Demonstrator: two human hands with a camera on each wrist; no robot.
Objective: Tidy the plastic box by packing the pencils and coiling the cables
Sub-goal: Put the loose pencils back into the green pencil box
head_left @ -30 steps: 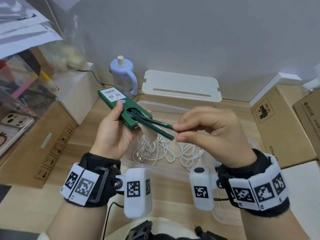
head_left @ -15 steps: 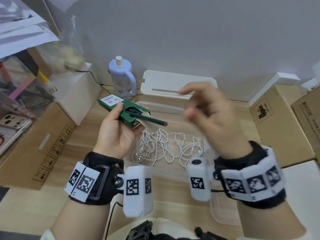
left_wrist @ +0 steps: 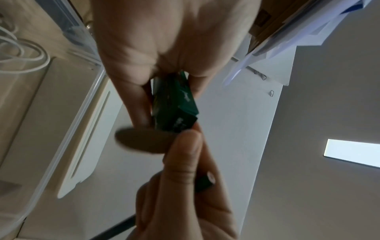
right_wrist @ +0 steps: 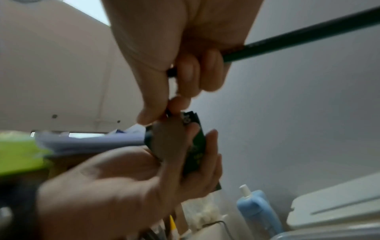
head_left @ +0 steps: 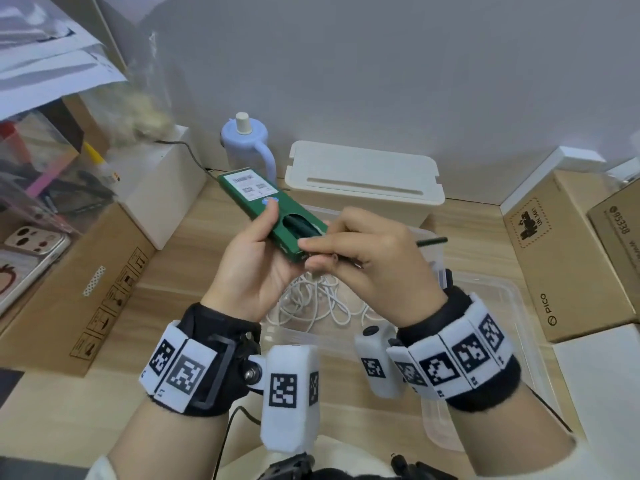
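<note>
My left hand (head_left: 263, 237) grips a green pencil box (head_left: 256, 195), thumb on top, open end toward the right. Dark green pencils show through its cut-out. My right hand (head_left: 310, 252) pinches a green pencil (head_left: 433, 241) at the box's open end; the pencil's back end pokes out past my knuckles. In the right wrist view the pencil (right_wrist: 298, 37) runs through my fingers toward the green pencil box (right_wrist: 195, 146). In the left wrist view the green pencil box (left_wrist: 176, 105) sits between my fingers. Loose white cables (head_left: 311, 306) lie tangled in the clear plastic box (head_left: 512, 299) below both hands.
A white lidded container (head_left: 363, 174) and a lavender bottle (head_left: 244, 140) stand at the back by the wall. Cardboard boxes flank the desk at left (head_left: 86, 289) and right (head_left: 554, 265). A phone case (head_left: 24, 244) lies far left.
My right hand let go of the pencils sticking from the box, swung up and away, then came back to the box's open end gripping one pencil. The box tilted slightly in my left hand.
</note>
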